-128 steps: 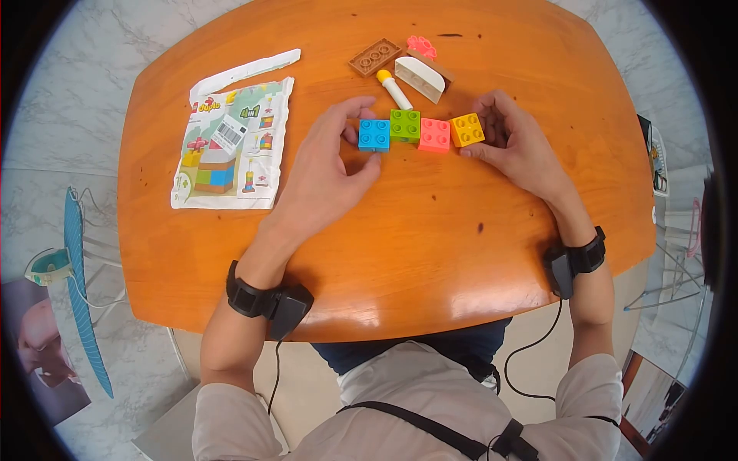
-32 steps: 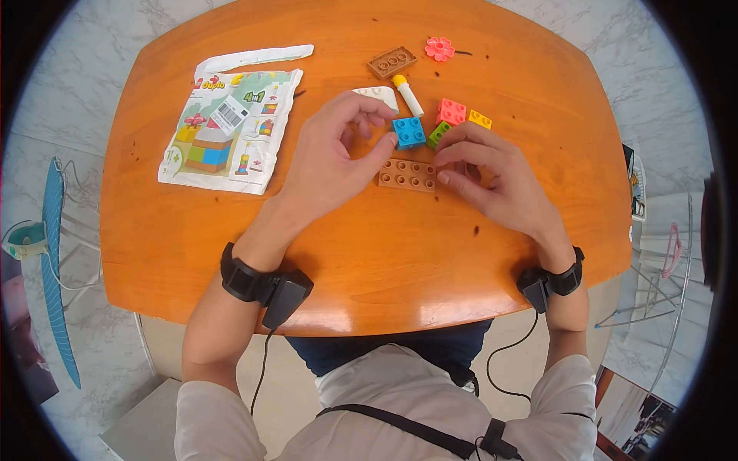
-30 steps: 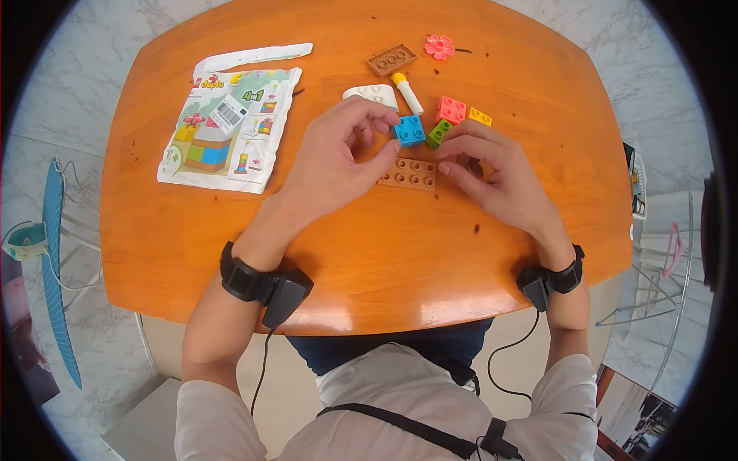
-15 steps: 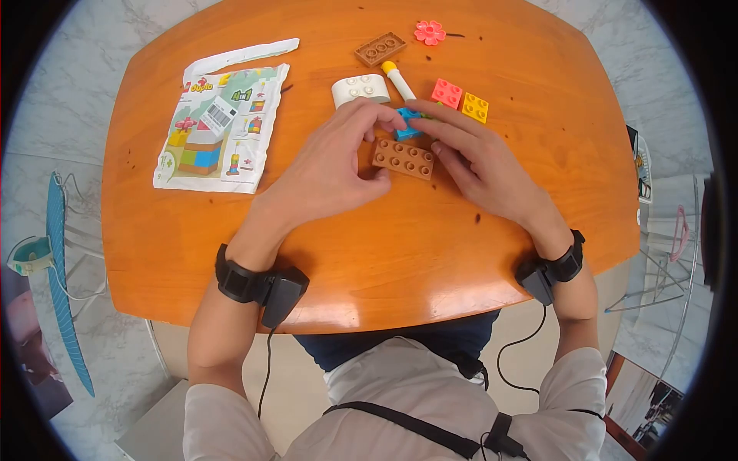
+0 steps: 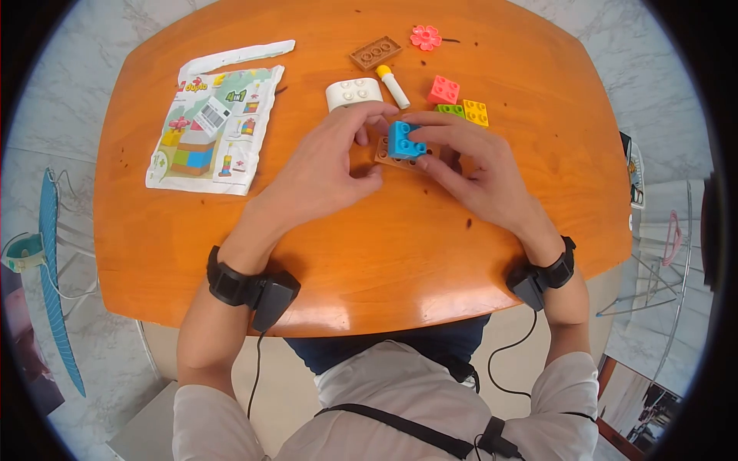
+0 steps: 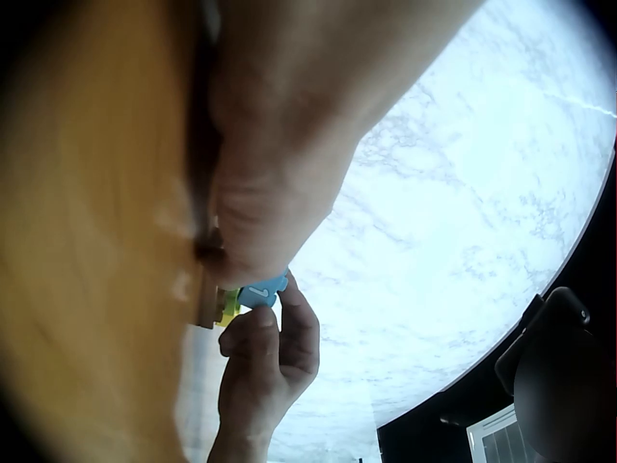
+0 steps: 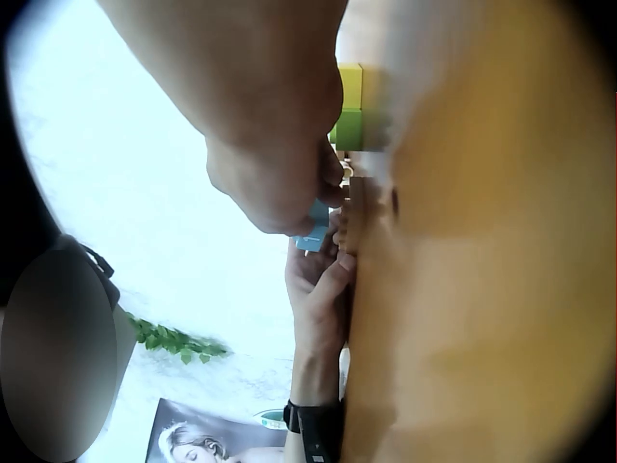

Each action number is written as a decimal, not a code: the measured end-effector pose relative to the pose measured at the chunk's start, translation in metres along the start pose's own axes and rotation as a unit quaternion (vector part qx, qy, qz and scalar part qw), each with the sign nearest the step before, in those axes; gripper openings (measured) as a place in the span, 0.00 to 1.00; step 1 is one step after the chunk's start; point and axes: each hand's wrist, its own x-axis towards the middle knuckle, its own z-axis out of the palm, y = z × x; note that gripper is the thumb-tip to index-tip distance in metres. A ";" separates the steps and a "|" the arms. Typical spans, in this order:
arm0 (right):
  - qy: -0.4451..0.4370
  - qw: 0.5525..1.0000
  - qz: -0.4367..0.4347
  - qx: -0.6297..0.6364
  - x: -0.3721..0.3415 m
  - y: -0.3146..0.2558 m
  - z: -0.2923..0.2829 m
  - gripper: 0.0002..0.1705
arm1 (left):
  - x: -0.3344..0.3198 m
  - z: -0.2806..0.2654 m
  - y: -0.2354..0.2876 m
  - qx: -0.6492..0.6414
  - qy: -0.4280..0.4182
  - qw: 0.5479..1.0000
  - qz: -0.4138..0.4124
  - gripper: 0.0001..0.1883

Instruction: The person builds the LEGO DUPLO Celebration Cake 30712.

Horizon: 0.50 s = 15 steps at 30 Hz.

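The right hand (image 5: 492,169) pinches a blue brick (image 5: 400,140), which is tilted above the studded brown plate (image 5: 382,154). Whether brick and plate touch cannot be told. To the left of the plate, the left hand (image 5: 311,169) has its fingers and thumb apart and bent around a gap, with no piece held in it. The right wrist view shows the blue brick (image 7: 313,231) under the right hand (image 7: 275,174), with the left hand (image 7: 318,299) close to the brown plate (image 7: 359,212). In the left wrist view the blue brick (image 6: 260,292) is at the right hand's fingertips.
Beyond the hands lie a white piece (image 5: 354,92), a yellow-tipped white stick (image 5: 393,87), a second brown plate (image 5: 375,52) and a pink flower (image 5: 426,38). Pink (image 5: 443,89), green (image 5: 450,110) and yellow (image 5: 476,113) bricks stand behind the right hand. A printed packet (image 5: 215,131) lies at left.
Half a second ago the blue brick was behind the brown plate, partly under the right fingers; now it is tilted over the plate in the right hand's pinch. The green brick shows again.
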 end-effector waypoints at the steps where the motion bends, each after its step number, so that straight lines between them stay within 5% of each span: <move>1: -0.002 1.000 0.001 0.000 -0.001 0.004 0.003 0.17 | 0.000 -0.001 -0.001 0.000 -0.001 1.000 0.005 0.33; 4: -0.013 0.999 -0.041 0.004 -0.001 0.015 0.013 0.21 | 0.000 -0.001 -0.001 0.012 0.012 1.000 0.011 0.33; 15: -0.068 0.997 0.022 -0.018 0.001 0.003 0.008 0.25 | 0.001 -0.002 -0.001 0.031 -0.003 0.999 0.024 0.23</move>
